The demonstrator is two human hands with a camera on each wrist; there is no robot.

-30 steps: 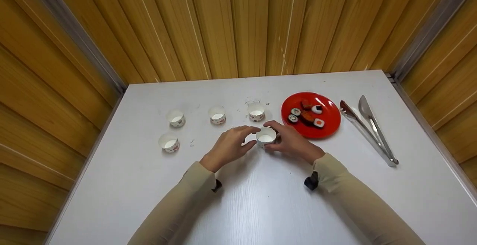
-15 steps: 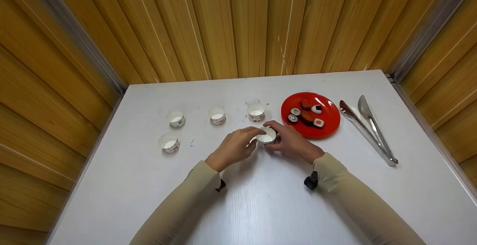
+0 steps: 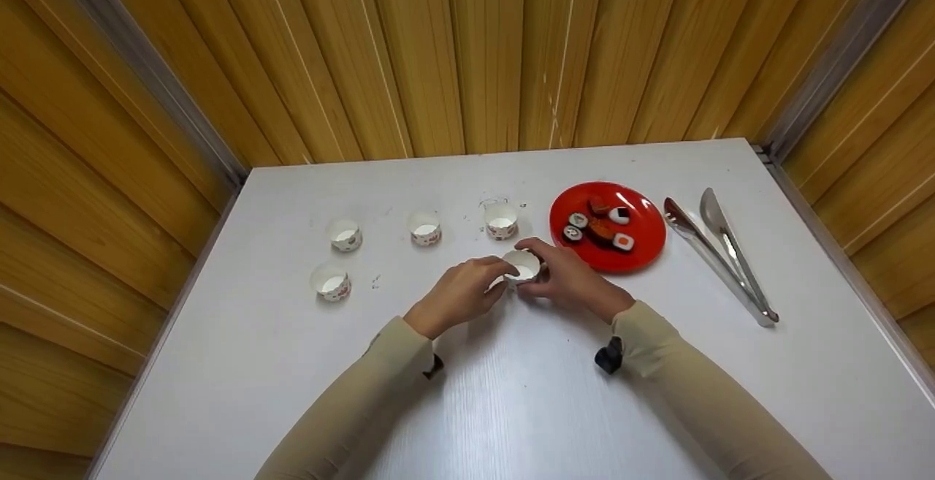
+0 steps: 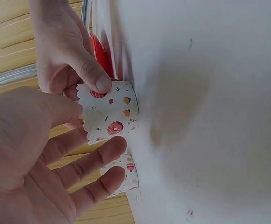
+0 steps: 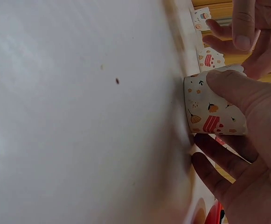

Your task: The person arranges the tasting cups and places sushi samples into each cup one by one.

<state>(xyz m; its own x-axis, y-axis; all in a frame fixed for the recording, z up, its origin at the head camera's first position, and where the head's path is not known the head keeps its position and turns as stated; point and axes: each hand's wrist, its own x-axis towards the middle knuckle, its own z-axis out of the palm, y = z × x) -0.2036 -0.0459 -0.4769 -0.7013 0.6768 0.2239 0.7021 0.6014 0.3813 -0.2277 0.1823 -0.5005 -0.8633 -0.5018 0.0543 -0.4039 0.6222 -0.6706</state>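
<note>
Between my two hands a white paper baking cup (image 3: 524, 271) stands upright, printed with small pink and orange motifs (image 4: 114, 128). My right hand (image 3: 577, 284) grips its right side, thumb on the near wall and fingers around the far side. From the left, my left hand (image 3: 460, 292) pinches the cup's rim, a fingertip reaching inside; its other fingers are spread loosely below in the left wrist view. Behind it stands another baking cup (image 3: 501, 222). More cups stand to the left: one at mid-back (image 3: 425, 229) and two at the far left, including the front one (image 3: 332, 284).
A red plate (image 3: 643, 250) with several small sushi pieces (image 3: 600, 229) lies just beyond my right hand. Metal tongs (image 3: 730, 261) lie right of the plate. Wood-patterned panels (image 3: 467, 56) stand behind and beside the white table (image 3: 497, 407).
My left hand has moved right to the cup, its fingertip dipping over the rim to the inside. My right hand holds the cup in the same spot throughout.
</note>
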